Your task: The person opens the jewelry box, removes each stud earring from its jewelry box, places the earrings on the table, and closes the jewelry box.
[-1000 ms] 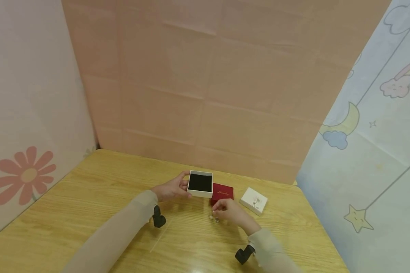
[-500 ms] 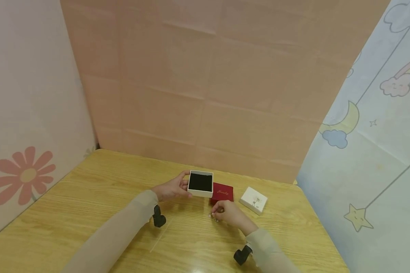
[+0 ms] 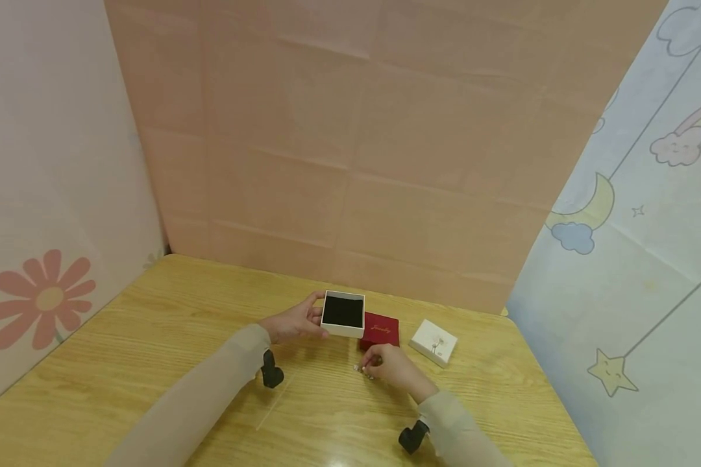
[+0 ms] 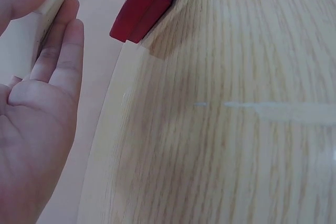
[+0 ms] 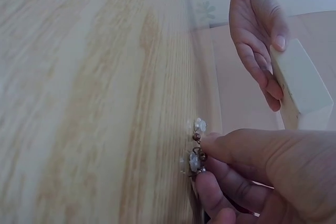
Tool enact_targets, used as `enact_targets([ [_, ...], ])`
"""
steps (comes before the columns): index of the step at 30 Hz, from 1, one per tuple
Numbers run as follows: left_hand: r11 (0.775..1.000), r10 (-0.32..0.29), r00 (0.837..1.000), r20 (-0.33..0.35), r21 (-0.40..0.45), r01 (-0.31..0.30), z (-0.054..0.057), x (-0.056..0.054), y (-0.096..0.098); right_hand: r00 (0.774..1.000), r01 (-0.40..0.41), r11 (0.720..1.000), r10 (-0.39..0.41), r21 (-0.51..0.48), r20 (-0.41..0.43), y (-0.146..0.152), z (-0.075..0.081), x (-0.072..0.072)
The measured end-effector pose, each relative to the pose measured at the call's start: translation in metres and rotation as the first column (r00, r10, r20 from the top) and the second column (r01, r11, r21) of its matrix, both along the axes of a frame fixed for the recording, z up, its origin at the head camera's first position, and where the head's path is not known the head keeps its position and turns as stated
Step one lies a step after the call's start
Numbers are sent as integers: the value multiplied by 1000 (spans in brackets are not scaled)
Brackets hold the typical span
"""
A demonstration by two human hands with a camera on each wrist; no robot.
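My left hand (image 3: 295, 324) grips a small white gift box base (image 3: 341, 331) by its left side, thumb at the front and fingers behind. A black pad (image 3: 343, 311) fills it, and its open side tilts toward me. Between the thumb and fingers of my right hand (image 3: 391, 366) is a small piece of beaded jewelry (image 5: 196, 153), with white flower-like parts and dark metallic beads. It sits right at the tabletop in the right wrist view. The fingers hide part of it. Just beyond that hand lies a dark red box (image 3: 380, 329) marked "Jewelry".
A white box lid (image 3: 434, 343) with a printed plant design lies to the right of the red box. The wooden table (image 3: 210, 292) meets a peach cloth backdrop (image 3: 339, 143) at its far edge. Patterned sheets (image 3: 637, 279) stand at both sides.
My right hand has shifted slightly left, and the jewelry's white end pokes out a bit farther left of the fingertips. My left hand and the white box have stayed in place.
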State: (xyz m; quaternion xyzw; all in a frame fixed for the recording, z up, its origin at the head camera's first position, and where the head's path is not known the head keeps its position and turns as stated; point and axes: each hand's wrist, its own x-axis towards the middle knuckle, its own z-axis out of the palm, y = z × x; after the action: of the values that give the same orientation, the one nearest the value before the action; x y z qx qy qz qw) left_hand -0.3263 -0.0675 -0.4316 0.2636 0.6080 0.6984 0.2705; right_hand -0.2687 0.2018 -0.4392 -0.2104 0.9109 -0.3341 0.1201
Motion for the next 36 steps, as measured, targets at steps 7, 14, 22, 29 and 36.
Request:
enact_targets([
  [7,1000,5,1000,-1,-11,-5,-1,1,-1,1000,-2,1000,2,3,10,2,-3,1],
  [14,1000,6,1000,-15,-21,-6,-2,1,-1,1000,-10,1000,10,-5,10,3,-5,0],
  [22,1000,-5,1000,-14,-2,5,2,2,-3,1000,-18,998,17,-63,-5,8,2,-2],
  [29,1000,-8,1000,-13,0,8,2,2,-3,998,8,994,-15,-107,-67,18,25,-2],
  [36,1000,2,1000,1,-7,-2,2,3,-3,996,65,983,-74,-172,-44,36,44,-5],
])
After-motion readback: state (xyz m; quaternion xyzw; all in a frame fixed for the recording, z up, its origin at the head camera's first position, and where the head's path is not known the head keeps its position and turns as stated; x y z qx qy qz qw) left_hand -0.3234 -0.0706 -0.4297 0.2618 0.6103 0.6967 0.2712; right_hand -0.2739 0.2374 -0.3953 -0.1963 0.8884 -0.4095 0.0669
